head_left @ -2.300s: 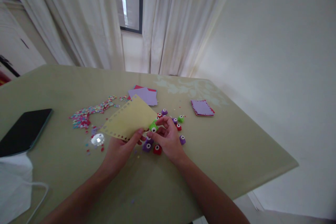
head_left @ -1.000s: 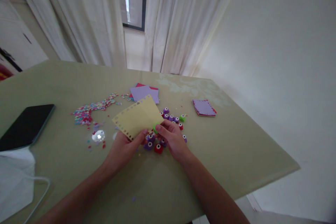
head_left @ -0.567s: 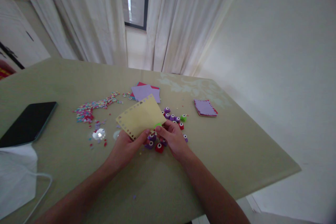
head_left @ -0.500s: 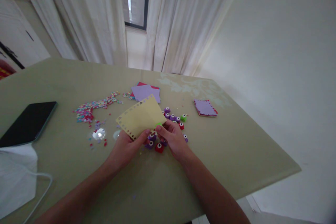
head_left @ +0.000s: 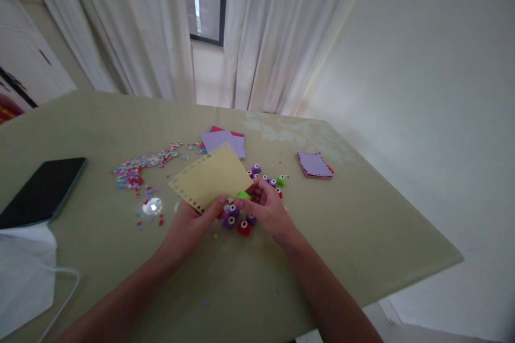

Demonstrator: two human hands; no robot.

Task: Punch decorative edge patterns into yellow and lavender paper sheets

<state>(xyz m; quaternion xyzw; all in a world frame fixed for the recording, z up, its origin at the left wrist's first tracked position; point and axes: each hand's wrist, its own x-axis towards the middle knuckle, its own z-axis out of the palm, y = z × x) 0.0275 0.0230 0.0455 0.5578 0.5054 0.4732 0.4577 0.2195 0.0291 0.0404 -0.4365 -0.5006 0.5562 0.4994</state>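
Card of yellow paper (head_left: pixel 213 174), tilted above the table (head_left: pixel 354 225), with rows of small holes along two edges. Grips its near edge with the left hand (head_left: pixel 191 225), thumb on top, other fingers mostly hidden. Curls the right hand (head_left: pixel 271 211) by the card's right corner, thumb and fingertips narrowly parted around a small green punch (head_left: pixel 243 195); cannot tell whether pinches it or merely touches. On the near side of the card, close below the fingers, purple punches (head_left: pixel 226 224) and a red punch (head_left: pixel 244 230), with white, dark-centred eyes on top. Just right of the card, more of these, including another green punch (head_left: pixel 281 182). Left of the card, multicoloured confetti (head_left: pixel 131 174) and a shiny round piece (head_left: pixel 152 206); farther left, a dark phone (head_left: pixel 40 190). Just beyond the card, partly hidden by it, loose purple and red sheets (head_left: pixel 225 143). Well right of the card, a small paper stack (head_left: pixel 315 165).
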